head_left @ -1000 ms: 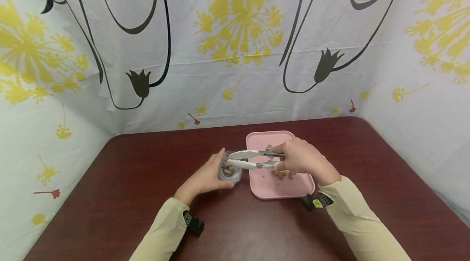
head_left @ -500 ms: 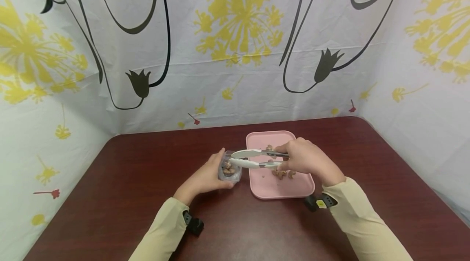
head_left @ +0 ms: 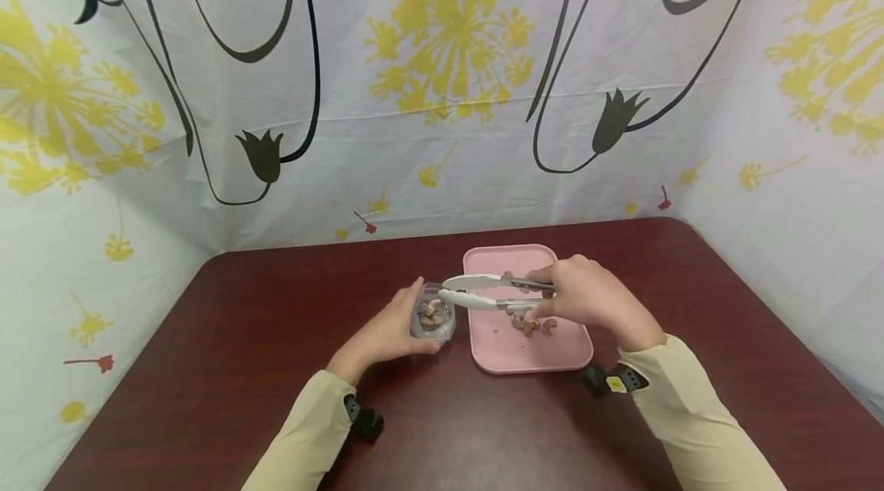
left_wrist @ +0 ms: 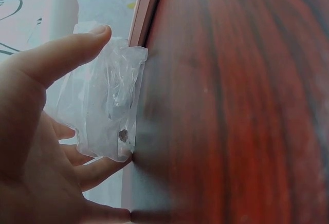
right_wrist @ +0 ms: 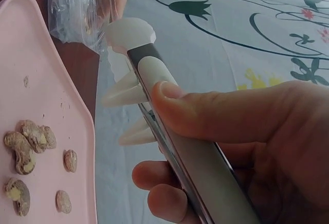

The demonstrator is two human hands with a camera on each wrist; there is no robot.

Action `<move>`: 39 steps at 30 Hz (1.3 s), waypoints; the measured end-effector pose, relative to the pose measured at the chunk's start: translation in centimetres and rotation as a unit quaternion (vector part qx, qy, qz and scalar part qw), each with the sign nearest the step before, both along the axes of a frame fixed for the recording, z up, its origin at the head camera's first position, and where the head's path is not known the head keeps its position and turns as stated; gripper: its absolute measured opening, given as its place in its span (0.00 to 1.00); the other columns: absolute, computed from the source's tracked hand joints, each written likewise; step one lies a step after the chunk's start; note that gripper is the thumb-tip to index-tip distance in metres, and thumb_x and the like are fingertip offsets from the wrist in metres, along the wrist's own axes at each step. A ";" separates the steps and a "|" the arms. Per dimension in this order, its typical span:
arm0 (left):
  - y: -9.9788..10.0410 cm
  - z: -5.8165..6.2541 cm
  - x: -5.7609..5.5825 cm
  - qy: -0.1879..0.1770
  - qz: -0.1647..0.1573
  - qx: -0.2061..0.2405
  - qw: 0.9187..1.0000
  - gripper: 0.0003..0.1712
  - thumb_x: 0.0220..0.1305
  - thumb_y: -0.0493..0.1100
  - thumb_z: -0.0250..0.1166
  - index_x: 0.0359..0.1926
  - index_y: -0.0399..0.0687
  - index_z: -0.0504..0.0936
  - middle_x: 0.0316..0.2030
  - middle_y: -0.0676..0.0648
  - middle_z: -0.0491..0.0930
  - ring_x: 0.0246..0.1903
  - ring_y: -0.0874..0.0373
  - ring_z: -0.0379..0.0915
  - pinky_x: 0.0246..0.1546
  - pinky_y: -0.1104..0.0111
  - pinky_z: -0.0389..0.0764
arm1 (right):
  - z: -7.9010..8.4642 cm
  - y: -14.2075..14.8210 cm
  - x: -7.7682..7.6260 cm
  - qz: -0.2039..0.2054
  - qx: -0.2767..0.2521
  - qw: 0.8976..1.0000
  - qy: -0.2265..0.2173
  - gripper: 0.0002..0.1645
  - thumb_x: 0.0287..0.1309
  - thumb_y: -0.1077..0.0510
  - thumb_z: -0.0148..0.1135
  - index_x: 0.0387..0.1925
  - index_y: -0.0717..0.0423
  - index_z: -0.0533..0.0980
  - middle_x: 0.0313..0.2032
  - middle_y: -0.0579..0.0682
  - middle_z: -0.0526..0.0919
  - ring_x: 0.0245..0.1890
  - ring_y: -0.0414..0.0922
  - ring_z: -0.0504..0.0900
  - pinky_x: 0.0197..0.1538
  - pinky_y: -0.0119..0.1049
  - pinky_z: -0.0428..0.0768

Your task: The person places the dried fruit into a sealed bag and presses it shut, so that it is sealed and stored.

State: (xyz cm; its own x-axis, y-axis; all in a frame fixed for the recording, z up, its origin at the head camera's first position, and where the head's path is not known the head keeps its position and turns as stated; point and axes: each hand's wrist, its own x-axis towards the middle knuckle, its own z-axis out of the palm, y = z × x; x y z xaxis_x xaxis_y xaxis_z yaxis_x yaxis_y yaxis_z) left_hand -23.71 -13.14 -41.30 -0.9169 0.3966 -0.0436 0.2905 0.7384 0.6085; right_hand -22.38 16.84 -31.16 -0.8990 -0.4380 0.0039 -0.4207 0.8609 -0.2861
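Observation:
My left hand [head_left: 383, 337] grips a small clear plastic container [head_left: 442, 333], thumb on the near side and fingers beyond. Several cashews [head_left: 431, 314] lie inside it. In the left wrist view the crinkled clear wall [left_wrist: 110, 106] stands on the tabletop between thumb and fingers. A pair of tongs [head_left: 476, 300] with white tips and steel arms is held in my right hand [head_left: 587, 299]. Its parted tips point left, right at the container's upper right rim, with nothing seen between them. The right wrist view has my thumb [right_wrist: 190, 111] pressing on the tongs' pale handle.
A pink tray [head_left: 525, 360] lies right of the container, under the tongs and right hand. More skinned-over cashews [head_left: 530, 327] and crumbs are scattered on it. The dark red-brown table [head_left: 276, 307] backs onto a patterned cloth wall [head_left: 387, 92].
The tongs and right hand have drawn back to the right, from over the container's mouth to its rim. More of the cashews inside now shows. The left hand keeps its place.

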 end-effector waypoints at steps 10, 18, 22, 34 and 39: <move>0.0 0.0 -0.1 0.007 -0.003 0.003 1.000 0.65 0.47 0.54 0.75 0.75 0.42 0.43 0.70 0.36 0.54 0.63 0.46 0.62 0.62 0.51 0.67 | 0.4 1.6 0.0 -0.021 0.010 1.000 -0.009 0.25 0.45 0.50 0.73 0.48 0.49 0.82 0.22 0.41 0.78 0.24 0.41 0.71 0.28 0.35 0.68; 0.0 0.0 -0.1 0.010 -0.005 0.006 1.000 0.65 0.47 0.55 0.75 0.75 0.41 0.43 0.70 0.36 0.54 0.63 0.46 0.62 0.62 0.52 0.67 | 0.8 3.2 0.2 -0.054 0.020 0.998 -0.008 0.30 0.44 0.49 0.73 0.53 0.51 0.81 0.28 0.44 0.83 0.28 0.43 0.73 0.31 0.38 0.70; 0.0 0.0 0.0 0.010 -0.004 0.004 1.000 0.65 0.47 0.55 0.75 0.75 0.42 0.43 0.70 0.36 0.54 0.64 0.46 0.61 0.63 0.52 0.66 | 0.8 4.0 0.4 -0.055 0.022 0.998 -0.003 0.27 0.43 0.48 0.73 0.49 0.48 0.82 0.27 0.43 0.83 0.28 0.43 0.74 0.32 0.39 0.72; 0.0 0.1 0.1 0.009 -0.004 0.006 1.000 0.65 0.47 0.54 0.76 0.75 0.41 0.43 0.70 0.36 0.54 0.64 0.46 0.61 0.63 0.51 0.65 | 0.3 6.8 0.9 -0.066 0.033 0.997 -0.003 0.20 0.43 0.48 0.73 0.42 0.43 0.82 0.21 0.39 0.76 0.26 0.42 0.71 0.29 0.38 0.68; 0.0 0.1 0.1 0.009 -0.003 0.006 1.000 0.65 0.47 0.54 0.76 0.75 0.41 0.43 0.70 0.36 0.54 0.64 0.46 0.62 0.63 0.51 0.66 | 0.2 7.7 1.0 -0.072 0.043 0.997 -0.003 0.17 0.44 0.48 0.72 0.39 0.42 0.81 0.18 0.39 0.73 0.25 0.42 0.69 0.28 0.38 0.66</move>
State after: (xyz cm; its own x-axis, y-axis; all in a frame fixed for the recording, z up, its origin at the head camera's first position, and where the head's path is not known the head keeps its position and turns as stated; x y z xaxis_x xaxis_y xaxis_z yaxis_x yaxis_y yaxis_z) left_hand -23.58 -13.12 -41.19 -0.9151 0.4027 -0.0218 0.3060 0.7287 0.6126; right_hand -21.41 24.58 -30.97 -0.9524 -0.3031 -0.0325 -0.2899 0.9334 -0.2114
